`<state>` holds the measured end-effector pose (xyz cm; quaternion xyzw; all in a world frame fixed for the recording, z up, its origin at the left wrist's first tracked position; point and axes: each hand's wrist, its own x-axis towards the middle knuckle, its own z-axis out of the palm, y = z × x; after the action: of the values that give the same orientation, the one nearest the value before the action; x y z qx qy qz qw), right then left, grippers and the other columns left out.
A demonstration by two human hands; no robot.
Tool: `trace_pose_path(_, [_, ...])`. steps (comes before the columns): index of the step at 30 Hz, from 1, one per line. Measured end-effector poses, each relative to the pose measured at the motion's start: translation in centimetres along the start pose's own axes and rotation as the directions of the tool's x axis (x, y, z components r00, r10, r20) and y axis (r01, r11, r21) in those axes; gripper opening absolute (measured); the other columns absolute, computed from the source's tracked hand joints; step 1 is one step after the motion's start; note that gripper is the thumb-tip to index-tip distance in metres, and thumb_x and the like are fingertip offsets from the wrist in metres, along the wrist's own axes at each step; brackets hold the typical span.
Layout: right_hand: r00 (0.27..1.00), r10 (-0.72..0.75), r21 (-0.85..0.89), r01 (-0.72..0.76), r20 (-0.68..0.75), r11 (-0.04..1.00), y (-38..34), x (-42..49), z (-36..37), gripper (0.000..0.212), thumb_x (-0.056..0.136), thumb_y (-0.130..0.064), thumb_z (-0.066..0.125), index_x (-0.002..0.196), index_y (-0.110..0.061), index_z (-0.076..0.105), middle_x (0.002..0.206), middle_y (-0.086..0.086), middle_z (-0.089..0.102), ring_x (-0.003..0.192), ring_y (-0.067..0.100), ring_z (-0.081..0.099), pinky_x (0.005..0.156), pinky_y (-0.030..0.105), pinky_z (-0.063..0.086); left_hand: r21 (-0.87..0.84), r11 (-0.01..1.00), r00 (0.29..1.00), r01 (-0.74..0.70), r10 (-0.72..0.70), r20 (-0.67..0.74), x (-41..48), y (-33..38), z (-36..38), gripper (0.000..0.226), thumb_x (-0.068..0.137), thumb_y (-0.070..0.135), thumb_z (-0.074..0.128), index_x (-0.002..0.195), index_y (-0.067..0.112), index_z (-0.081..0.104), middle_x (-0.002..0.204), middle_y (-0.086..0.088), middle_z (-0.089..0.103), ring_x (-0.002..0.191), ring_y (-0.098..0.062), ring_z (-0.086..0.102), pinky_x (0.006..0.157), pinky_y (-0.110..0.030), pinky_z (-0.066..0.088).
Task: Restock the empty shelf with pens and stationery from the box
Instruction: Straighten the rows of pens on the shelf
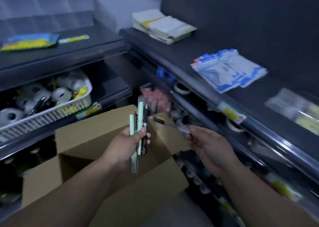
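dark shelves fill the room and meet in a far corner, and everything looks a bit smeared. low in the middle sits a brown box (89,135) with its flaps up. the arms hide most of its inside, so what is in it cannot be seen.

above the box the left hand (124,149) grips a bunch of pens (140,121), fingers curled round them and the thumb pressed on the front. some are pale green and some are black (they overlap too much to count). their tips point up.

just beside them the right hand (212,147) pinches a single pen (170,125) by one end, between thumb and fingertips. it has a dark end and a clear body, and it points toward the bunch without touching it.

on the right shelf (172,54) blue and white packets (227,69) lie near the front edge, and paper pads (164,28) sit at its far left corner. a clear packet (293,107) further right on the shelf is too blurry to read.

on the left a white basket (51,116) holds tape rolls (60,93), and its left end is cut off. the shelves lower down are dark and hard to make out.
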<state>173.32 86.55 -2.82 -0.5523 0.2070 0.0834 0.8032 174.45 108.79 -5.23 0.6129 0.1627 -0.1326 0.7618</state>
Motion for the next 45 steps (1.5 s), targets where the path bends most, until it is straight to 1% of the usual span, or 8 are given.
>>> trace_pose_path(6, [0.961,-0.165,0.228,0.216,-0.221,0.95,-3.3,-8.1,-7.8,0.016,0.092,0.002,0.052,0.087,-0.006,0.065,0.061,0.002,0.065,0.054,0.008,0.063,0.052,0.018,0.053,0.11,0.994,0.954,-0.007,-0.027,0.299,-4.1,0.0,9.3,0.015,0.093,0.027,0.059,0.089,0.015,0.067,0.076,-0.007,0.069,0.065,-0.019,0.063,0.054,-0.029,0.05])
trace_pose_path(11, [0.897,-0.22,0.365,0.366,-0.384,0.856,-3.8,-18.0,-15.9,0.013,0.089,-0.001,0.056,0.09,-0.01,0.065,0.06,-0.001,0.064,0.047,0.005,0.057,0.047,0.015,0.05,0.225,0.974,0.873,-0.038,-0.077,0.481,-10.4,-2.8,17.2,0.021,0.094,0.026,0.057,0.102,0.008,0.065,0.083,-0.006,0.071,0.074,-0.019,0.066,0.062,-0.033,0.051])
trace_pose_path(18, [0.784,-0.194,0.329,0.453,-0.59,0.829,0.3,-35.1,-28.2,0.006,0.089,-0.007,0.062,0.089,-0.011,0.067,0.059,-0.003,0.061,0.045,0.004,0.055,0.046,0.014,0.049,0.367,0.93,0.663,-0.015,-0.266,0.7,-25.8,-10.5,27.7,0.017,0.095,0.023,0.055,0.09,0.01,0.065,0.075,-0.007,0.068,0.055,-0.015,0.062,0.043,-0.025,0.048])
trace_pose_path(23, [0.68,-0.167,0.222,0.445,-0.714,0.867,5.7,-48.0,-36.0,0.01,0.087,-0.014,0.067,0.077,-0.016,0.065,0.057,-0.004,0.057,0.048,0.004,0.054,0.05,0.016,0.05,0.48,0.872,0.493,-0.097,-0.376,0.784,-37.3,-18.8,33.0,0.013,0.095,0.019,0.055,0.096,0.008,0.062,0.074,-0.005,0.067,0.062,-0.017,0.062,0.06,-0.03,0.049])
trace_pose_path(28, [0.594,-0.111,0.241,0.482,-0.797,0.842,9.4,-58.3,-42.1,0.005,0.088,-0.018,0.066,0.084,-0.017,0.063,0.061,-0.002,0.056,0.054,0.008,0.055,0.051,0.019,0.051,0.555,0.817,0.313,-0.16,-0.491,0.813,-46.5,-24.9,37.8,0.013,0.097,0.016,0.052,0.093,0.007,0.06,0.077,-0.007,0.068,0.062,-0.016,0.059,0.057,-0.026,0.051])
trace_pose_path(34, [0.488,-0.136,0.21,0.588,-0.862,0.781,9.7,-62.7,-48.3,0.012,0.091,-0.019,0.063,0.102,-0.013,0.064,0.079,0.004,0.058,0.057,0.009,0.054,0.058,0.021,0.052,0.563,0.756,0.236,-0.333,-0.511,0.826,-51.8,-27.7,44.3,0.012,0.096,0.016,0.053,0.096,0.009,0.063,0.084,-0.004,0.069,0.063,-0.013,0.059,0.056,-0.022,0.046])
trace_pose_path(40, [0.377,-0.194,0.114,0.657,-0.905,0.745,4.9,-61.0,-56.0,0.008,0.092,-0.017,0.062,0.097,-0.013,0.067,0.08,0.009,0.06,0.059,0.012,0.055,0.063,0.025,0.054,0.547,0.777,0.212,-0.311,-0.504,0.837,-51.3,-28.6,52.8,0.01,0.096,0.016,0.054,0.093,0.01,0.061,0.073,-0.005,0.064,0.068,-0.02,0.063,0.049,-0.022,0.045])
trace_pose_path(45, [0.466,-0.266,0.043,0.553,-0.844,0.832,-1.6,-55.7,-61.6,0.01,0.092,-0.01,0.062,0.102,-0.009,0.062,0.079,0.009,0.055,0.056,0.011,0.053,0.058,0.023,0.053,0.483,0.834,0.211,-0.266,-0.438,0.874,-48.9,-26.7,62.7,0.01,0.096,0.018,0.053,0.095,0.01,0.06,0.066,-0.003,0.061,0.057,-0.012,0.062,0.048,-0.022,0.046])
